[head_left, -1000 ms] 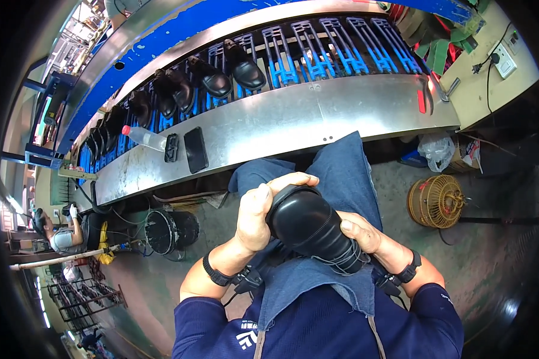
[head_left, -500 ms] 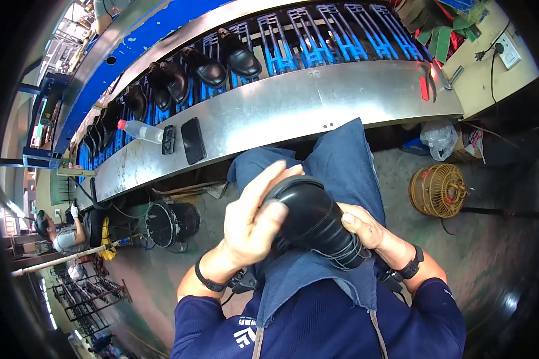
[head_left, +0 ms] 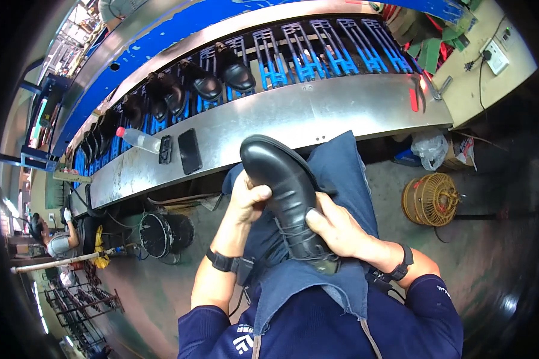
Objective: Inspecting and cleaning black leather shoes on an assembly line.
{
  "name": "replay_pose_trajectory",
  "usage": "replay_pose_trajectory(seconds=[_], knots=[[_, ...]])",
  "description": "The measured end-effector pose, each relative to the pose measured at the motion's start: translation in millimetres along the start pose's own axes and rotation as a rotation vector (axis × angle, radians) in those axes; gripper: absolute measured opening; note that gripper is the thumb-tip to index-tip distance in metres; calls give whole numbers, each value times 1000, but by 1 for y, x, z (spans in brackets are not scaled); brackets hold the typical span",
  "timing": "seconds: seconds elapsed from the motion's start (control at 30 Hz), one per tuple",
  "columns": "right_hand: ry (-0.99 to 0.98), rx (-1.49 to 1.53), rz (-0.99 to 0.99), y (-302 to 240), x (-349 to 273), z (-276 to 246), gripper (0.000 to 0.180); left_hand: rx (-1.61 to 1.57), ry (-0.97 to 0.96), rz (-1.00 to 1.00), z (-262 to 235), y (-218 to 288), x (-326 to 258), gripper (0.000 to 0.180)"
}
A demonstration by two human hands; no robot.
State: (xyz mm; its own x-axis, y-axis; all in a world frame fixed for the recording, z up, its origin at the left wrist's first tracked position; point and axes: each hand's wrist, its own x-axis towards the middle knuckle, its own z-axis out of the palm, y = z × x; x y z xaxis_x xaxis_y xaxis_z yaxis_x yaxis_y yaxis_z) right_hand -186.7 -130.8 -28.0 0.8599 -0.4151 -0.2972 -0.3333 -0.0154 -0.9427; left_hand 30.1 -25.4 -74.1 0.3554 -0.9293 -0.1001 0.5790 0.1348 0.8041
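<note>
A black leather lace-up shoe [head_left: 275, 173] lies over my lap, its toe pointing up and away toward the bench and its opening near my apron [head_left: 305, 293]. My left hand [head_left: 247, 198] is closed on the shoe's left side, thumb on the upper; its other fingers are mostly hidden. On the opposite side, my right hand [head_left: 338, 227] grips near the laces, with the thumb across the upper and the fingers round the edge. Creases run across the vamp. Part of the sole's rim shows along the right side.
Ahead runs a metal bench ledge [head_left: 251, 119] carrying a bottle [head_left: 139, 140], a phone [head_left: 190, 152] and red-handled pliers [head_left: 416, 99]. Behind it, black shoes [head_left: 236, 75] sit on a blue rack [head_left: 305, 66]. A bucket [head_left: 157, 234] and a wicker cage [head_left: 428, 199] stand on the floor.
The shoe has turned so that its upper and laces face up, and its toe has moved farther from me. My left hand has shifted from over the toe to the shoe's side.
</note>
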Motion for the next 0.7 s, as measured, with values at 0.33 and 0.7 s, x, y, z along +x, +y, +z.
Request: replay_pose_trajectory(seconds=[0.33, 0.7], knots=[[128, -505, -527, -14, 62, -35, 78, -134, 21, -129, -8, -3, -8, 66], [233, -555, -851, 88, 8, -4, 67, -131, 273, -238, -48, -38, -22, 90]])
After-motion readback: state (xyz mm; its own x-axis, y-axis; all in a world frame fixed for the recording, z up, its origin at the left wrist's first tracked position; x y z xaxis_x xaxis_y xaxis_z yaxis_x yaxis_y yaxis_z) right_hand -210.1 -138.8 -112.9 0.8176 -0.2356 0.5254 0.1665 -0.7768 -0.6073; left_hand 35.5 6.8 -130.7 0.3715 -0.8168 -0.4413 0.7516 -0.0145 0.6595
